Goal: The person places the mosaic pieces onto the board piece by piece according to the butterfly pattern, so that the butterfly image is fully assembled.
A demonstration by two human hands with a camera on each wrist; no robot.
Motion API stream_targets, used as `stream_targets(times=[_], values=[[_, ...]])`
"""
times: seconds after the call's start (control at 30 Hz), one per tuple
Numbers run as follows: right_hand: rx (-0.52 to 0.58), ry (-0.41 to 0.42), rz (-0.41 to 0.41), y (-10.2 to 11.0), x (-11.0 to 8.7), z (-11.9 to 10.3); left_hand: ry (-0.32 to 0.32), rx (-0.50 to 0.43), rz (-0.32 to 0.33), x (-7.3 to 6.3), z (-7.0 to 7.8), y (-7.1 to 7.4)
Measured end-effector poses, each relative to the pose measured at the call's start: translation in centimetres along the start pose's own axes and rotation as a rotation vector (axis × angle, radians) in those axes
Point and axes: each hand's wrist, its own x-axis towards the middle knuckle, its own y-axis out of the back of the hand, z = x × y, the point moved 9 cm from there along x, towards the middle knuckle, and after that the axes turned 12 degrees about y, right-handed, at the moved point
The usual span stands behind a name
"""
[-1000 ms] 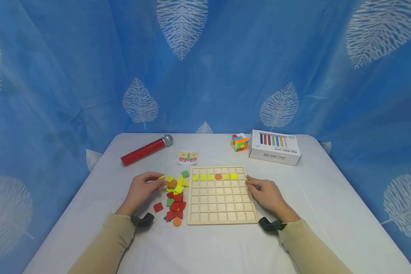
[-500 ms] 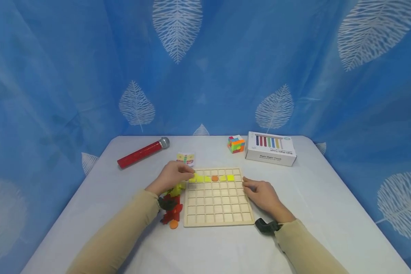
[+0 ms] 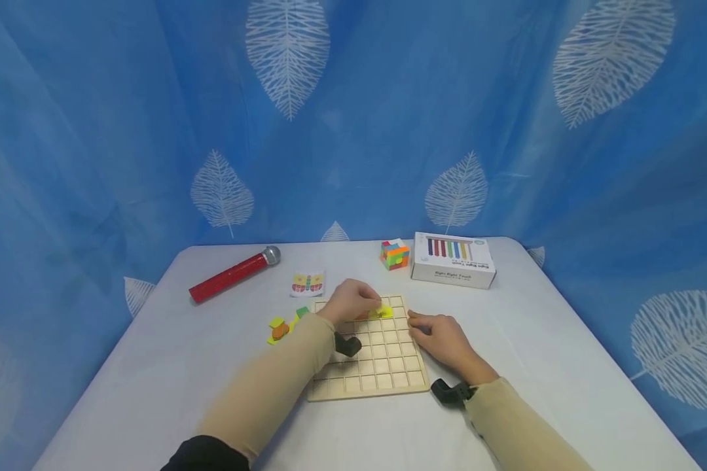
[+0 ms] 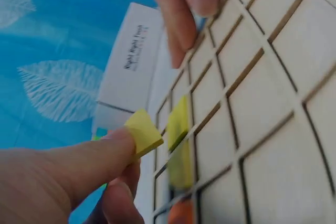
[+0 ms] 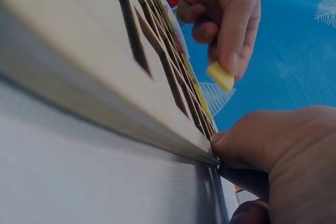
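A square yellow tile (image 4: 143, 132) is pinched between the thumb and finger of my left hand (image 3: 351, 302), over the upper rows of the wooden grid board (image 3: 383, 366). In the left wrist view, yellow pieces (image 4: 179, 120) and an orange piece (image 4: 181, 213) lie in one row of cells, just beyond the held tile. The left forearm hides the rest of that row in the head view. My right hand (image 3: 444, 337) grips the board's right edge near its far corner, the thumb at the rim.
Left of the board, loose coloured pieces (image 3: 279, 329) show partly behind the left sleeve. Beyond stand a picture card (image 3: 308, 284), a red microphone (image 3: 230, 278), a puzzle cube (image 3: 395, 254) and a white box (image 3: 453, 260).
From the loose pieces, my left hand has travelled right across the board, carrying the yellow tile. The right hand keeps its place at the board's edge. The head view has shifted slightly.
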Motion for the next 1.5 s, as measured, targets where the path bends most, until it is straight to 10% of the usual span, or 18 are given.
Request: stream_targets(times=[0.5,1.17,1.33,1.5], values=[[0.015,0.047,0.021,-0.1,0.2,0.1,-0.011,0.224,0.031,2.6,2.4,-3.6],[0.001,0.038,-0.003,0.0,0.2,-0.1,-0.075,0.486,0.049,2.6,3.3,-4.2],[-0.012,0.028,0.011,0.3,0.0,0.3,-0.08,0.295,0.073,1.0,2.3,-2.2],[0.005,0.02,0.005,0.1,0.3,0.0,-0.017,0.054,0.135,-2.2,-2.2,4.4]])
